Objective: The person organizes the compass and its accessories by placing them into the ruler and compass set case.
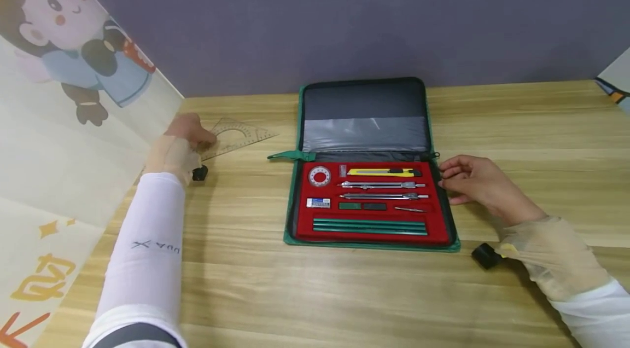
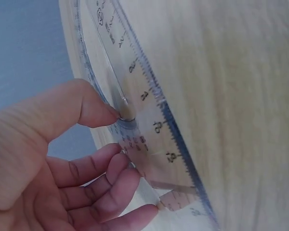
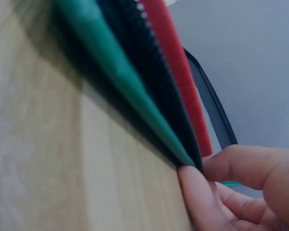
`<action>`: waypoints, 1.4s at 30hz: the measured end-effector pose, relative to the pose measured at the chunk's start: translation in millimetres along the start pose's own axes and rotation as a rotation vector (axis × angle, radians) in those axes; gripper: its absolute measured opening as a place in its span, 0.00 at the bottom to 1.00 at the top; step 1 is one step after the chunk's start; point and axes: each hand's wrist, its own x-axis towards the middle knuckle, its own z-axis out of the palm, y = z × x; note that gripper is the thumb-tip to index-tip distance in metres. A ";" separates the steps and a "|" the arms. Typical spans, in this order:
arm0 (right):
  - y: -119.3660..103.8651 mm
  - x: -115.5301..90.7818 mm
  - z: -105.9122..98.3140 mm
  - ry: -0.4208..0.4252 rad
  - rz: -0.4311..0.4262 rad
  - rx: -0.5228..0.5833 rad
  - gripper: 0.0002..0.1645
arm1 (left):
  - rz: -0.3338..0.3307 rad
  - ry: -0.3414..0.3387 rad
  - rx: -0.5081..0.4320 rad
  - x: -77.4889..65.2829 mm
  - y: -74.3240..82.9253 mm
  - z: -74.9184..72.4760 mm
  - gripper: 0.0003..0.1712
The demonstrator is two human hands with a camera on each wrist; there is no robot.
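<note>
White sleeves (image 1: 143, 260) come in from the near edge of the tabletop (image 1: 295, 293), one toward each far corner's side. Largest on that wood is a green zip case (image 1: 364, 100), spread wide right of middle, its lid folded back to the far edge, probably so that the whole red insert (image 1: 437, 227) faces the person. At the case's right edge, the right hand (image 1: 474, 184) pinches the rim between thumb and fingers, likely to steady it.

Toward the far left corner is the clear set square (image 1: 226, 145), well apart from the case. The left hand (image 1: 184, 132) has it between thumb and fingers, the thumb on its face by a cut-out; such a grip presumably suits a thin, flat plate. Whether it touches the wood, I cannot tell.

Down in size, green pencils (image 1: 369, 226) line the insert's near edge; two metal compasses (image 1: 384, 185) lie farther in, then a yellow cutter (image 1: 376, 172) and a small eraser (image 1: 318, 203). Shaped slots seem meant to keep each from sliding.
</note>
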 end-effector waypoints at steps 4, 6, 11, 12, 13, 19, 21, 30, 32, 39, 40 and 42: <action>-0.7 0.6 0.9 -0.004 0.000 -0.003 0.28 | 0.027 -0.002 0.042 -0.2 -2.1 0.7 0.13; -0.9 0.4 0.8 -0.003 -0.001 -0.003 0.28 | 0.035 -0.011 0.049 -0.5 -2.2 0.5 0.13; -0.6 0.2 0.2 0.000 -0.005 0.001 0.29 | 0.050 -0.023 0.089 -1.3 0.0 -0.4 0.15; -0.5 0.3 0.1 -0.001 -0.006 0.002 0.29 | 0.049 -0.027 0.098 -1.5 0.7 -0.5 0.15; -0.4 0.4 0.1 -0.002 -0.007 0.003 0.29 | 0.048 -0.029 0.106 -1.4 1.1 -0.6 0.15; -0.2 1.5 0.1 -0.009 -0.012 0.002 0.28 | 0.089 0.042 0.167 -0.5 -0.2 -0.2 0.17; 0.2 1.7 0.6 -0.010 -0.014 0.004 0.28 | 0.100 0.056 0.178 -1.4 -1.8 -0.5 0.20; 1.2 2.6 -1.5 0.000 -0.019 -0.003 0.29 | 0.070 -0.119 0.123 -22.0 -4.6 1.2 0.28; 1.3 2.9 -2.6 0.002 -0.016 -0.008 0.29 | 0.061 -0.167 0.119 -28.2 -3.5 2.7 0.41; 2.1 3.5 -2.0 -0.010 -0.005 0.003 0.29 | 0.115 -0.153 0.146 -37.5 -0.3 7.0 0.46; 2.2 3.6 -1.4 -0.011 -0.007 0.007 0.28 | 0.116 -0.141 0.151 -38.3 -0.2 7.3 0.45; 2.0 3.9 0.0 -0.013 -0.012 0.012 0.28 | 0.111 -0.116 0.151 -39.3 0.1 8.5 0.42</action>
